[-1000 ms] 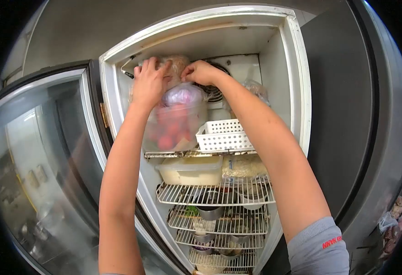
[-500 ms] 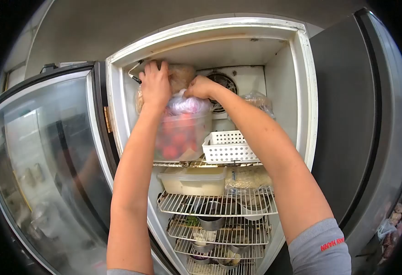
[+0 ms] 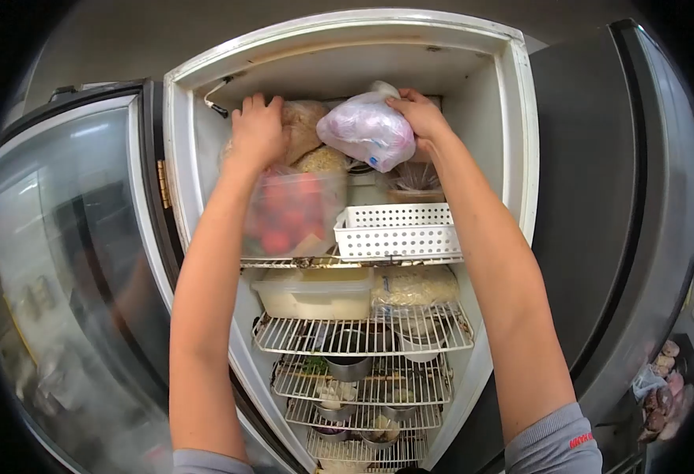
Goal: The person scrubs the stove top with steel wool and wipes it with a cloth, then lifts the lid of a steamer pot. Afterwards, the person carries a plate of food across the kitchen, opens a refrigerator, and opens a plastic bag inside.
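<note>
Raised at the top of the open fridge, my right hand [image 3: 422, 118] grips a knotted plastic bag [image 3: 367, 130] with whitish-purple contents, clear of the shelf. My left hand [image 3: 258, 133] is at the upper left, fingers curled over a brownish plastic bag [image 3: 303, 125]; its fingertips are partly hidden. Below that hand stands a clear plastic tub [image 3: 296, 213] of red round items that look like tomatoes. A bag of yellowish grains [image 3: 322, 159] shows behind the tub. To the tub's right sits a white perforated basket [image 3: 398, 241].
A bag with brown contents [image 3: 416, 178] lies behind the basket. On the lower wire racks [image 3: 363, 336] are a pale plastic container [image 3: 313, 296], a bag of pale shreds [image 3: 416, 286] and several metal pots. The glass door [image 3: 70, 276] hangs open at left; a dark panel [image 3: 592, 197] stands at right.
My right hand has lifted the whitish-purple bag off the tub, up and to the right. The bag of grains now shows. My left hand stays at the upper left.
</note>
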Demonstrator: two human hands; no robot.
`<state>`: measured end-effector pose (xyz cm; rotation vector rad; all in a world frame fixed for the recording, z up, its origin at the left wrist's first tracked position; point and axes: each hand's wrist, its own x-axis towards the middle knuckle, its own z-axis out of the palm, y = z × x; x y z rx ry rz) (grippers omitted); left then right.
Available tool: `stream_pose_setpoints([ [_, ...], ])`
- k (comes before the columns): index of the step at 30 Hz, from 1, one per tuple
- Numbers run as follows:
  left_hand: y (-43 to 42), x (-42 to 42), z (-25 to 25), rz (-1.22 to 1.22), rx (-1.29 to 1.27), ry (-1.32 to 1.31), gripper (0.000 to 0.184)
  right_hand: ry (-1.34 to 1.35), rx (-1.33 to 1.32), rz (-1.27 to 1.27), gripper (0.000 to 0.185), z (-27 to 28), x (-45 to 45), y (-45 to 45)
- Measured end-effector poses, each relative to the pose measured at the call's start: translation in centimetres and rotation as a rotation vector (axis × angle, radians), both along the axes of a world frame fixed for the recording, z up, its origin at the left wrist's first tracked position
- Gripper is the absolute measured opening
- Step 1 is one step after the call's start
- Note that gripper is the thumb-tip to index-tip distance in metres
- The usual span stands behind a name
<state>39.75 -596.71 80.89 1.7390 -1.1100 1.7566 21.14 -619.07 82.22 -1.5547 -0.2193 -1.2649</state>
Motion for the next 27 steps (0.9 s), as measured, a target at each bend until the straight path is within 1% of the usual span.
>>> stream_pose_setpoints([
  [2,0.8,-1.1,-0.6,-0.094,0.100,0.055,0.045,0.023,-0.051,0.055,0.035,-1.7,-1.3,-0.5],
  [5,1.5,-4.3,-2.3,-0.444,0.078,-0.153,0.044,0.063,-0.175,0.109,0.034,-3.0,-2.4,-0.7],
  [6,1.2,-5.2,-2.7,-0.586,0.161,-0.093,0.043,0.081,-0.222,0.122,0.033,-3.4,-2.5,-0.8],
  [8,-0.1,-7.1,-3.9,-0.877,0.320,0.036,0.042,0.118,-0.209,0.171,0.031,-3.8,-3.2,-0.8],
  [9,-0.7,-8.1,-4.5,-0.888,0.352,0.105,0.045,0.133,-0.210,0.198,0.030,-3.7,-3.4,-0.5],
  [12,-4.2,-7.9,-4.6,-1.054,0.436,0.436,0.053,0.255,-0.268,0.101,0.028,-4.3,-4.0,-0.9],
  [13,-4.4,-8.3,-4.1,-1.024,0.476,0.526,0.061,0.299,-0.291,0.060,0.028,-4.7,-4.5,-0.4],
  [15,-5.6,-8.0,-3.5,-0.948,0.519,0.578,0.061,0.391,-0.340,-0.017,0.026,-5.5,-4.8,0.7],
  [16,-5.8,-8.0,-3.5,-0.905,0.536,0.608,0.062,0.385,-0.354,-0.035,0.025,-5.6,-4.7,0.4],
  [18,-6.5,-8.3,-3.8,-0.819,0.471,0.544,0.050,0.375,-0.379,-0.068,0.024,-6.0,-4.2,-0.1],
  [21,-7.6,-8.8,-4.0,-0.748,0.456,0.479,0.031,0.429,-0.548,-0.348,0.028,-6.2,-4.2,-0.7],
  [22,-8.0,-8.5,-4.0,-0.730,0.463,0.465,0.024,0.392,-0.598,-0.482,0.029,-6.4,-4.7,-0.1],
  [24,-8.6,-7.6,-3.7,-0.814,0.432,0.490,0.024,0.315,-0.695,-0.744,0.030,-6.8,-5.8,2.0],
  [25,-8.9,-7.3,-3.6,-0.854,0.418,0.504,0.024,0.230,-0.743,-0.716,0.028,-6.9,-6.0,2.2],
  [27,-8.6,-7.4,-3.5,-0.906,0.411,0.557,0.022,0.186,-0.848,-0.702,0.024,-7.3,-6.7,4.0],
])
